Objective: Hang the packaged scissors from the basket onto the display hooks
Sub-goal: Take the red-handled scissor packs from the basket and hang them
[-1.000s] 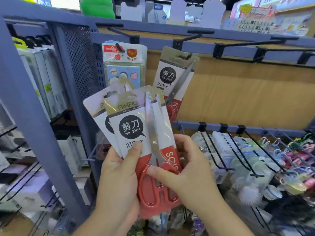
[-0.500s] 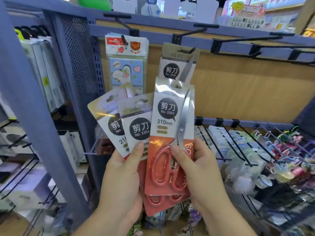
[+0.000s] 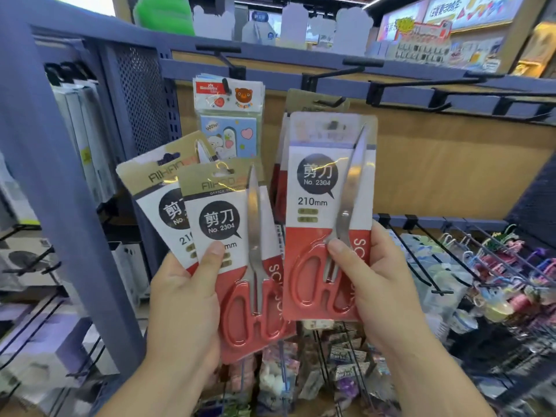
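Plainly the risk lies at the hang hole: it is small and blurred here, and the single pack sits in front of and just below the hook, covering most of the hung pack that is on it, so the person probably has to find the tip partly by feel. If the card tilts, the tip may strike the board beside the hole, bend the top edge or shove the hung pack back along the prong. A grip taken so low also leaves the top of the card free to flex, in my judgement. The fanned pair is a second worry: with attention on the hook, the rear card could slide out from behind the front one and drop. The right hand grasps the single pack at its red lower part, thumb pressed on the blister near the scissors' pivot, the other fingers behind the card and hidden. The left hand clamps the fanned pair the same way, thumb on the front card's face, fingers out of sight behind. The basket is not in view.
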Available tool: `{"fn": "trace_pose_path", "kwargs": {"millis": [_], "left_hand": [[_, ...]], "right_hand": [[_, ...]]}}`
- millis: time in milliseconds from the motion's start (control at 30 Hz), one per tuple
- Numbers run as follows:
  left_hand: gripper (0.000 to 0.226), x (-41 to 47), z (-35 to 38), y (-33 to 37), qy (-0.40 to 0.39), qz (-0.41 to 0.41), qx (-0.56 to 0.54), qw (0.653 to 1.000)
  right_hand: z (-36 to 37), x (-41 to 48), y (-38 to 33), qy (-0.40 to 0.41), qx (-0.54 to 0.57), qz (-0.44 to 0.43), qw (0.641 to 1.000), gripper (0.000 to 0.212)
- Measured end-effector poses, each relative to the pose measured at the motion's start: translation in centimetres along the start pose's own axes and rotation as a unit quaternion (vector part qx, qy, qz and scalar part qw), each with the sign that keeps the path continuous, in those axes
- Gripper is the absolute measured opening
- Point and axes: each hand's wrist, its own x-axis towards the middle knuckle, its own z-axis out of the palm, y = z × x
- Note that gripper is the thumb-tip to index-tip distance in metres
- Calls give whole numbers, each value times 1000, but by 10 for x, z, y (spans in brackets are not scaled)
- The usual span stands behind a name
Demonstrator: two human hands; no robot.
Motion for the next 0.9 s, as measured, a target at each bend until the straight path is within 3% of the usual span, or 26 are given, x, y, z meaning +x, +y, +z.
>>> {"fn": "trace_pose_path", "kwargs": {"millis": [300, 900], "left_hand": [[21, 6, 0, 5, -17, 7, -2, 1000], [24, 18, 1, 9, -18, 25, -41, 999]], "right_hand": [[-2, 36, -8, 43, -6, -19, 999, 19], [9, 113, 28, 63, -88, 69, 992, 11]]}}
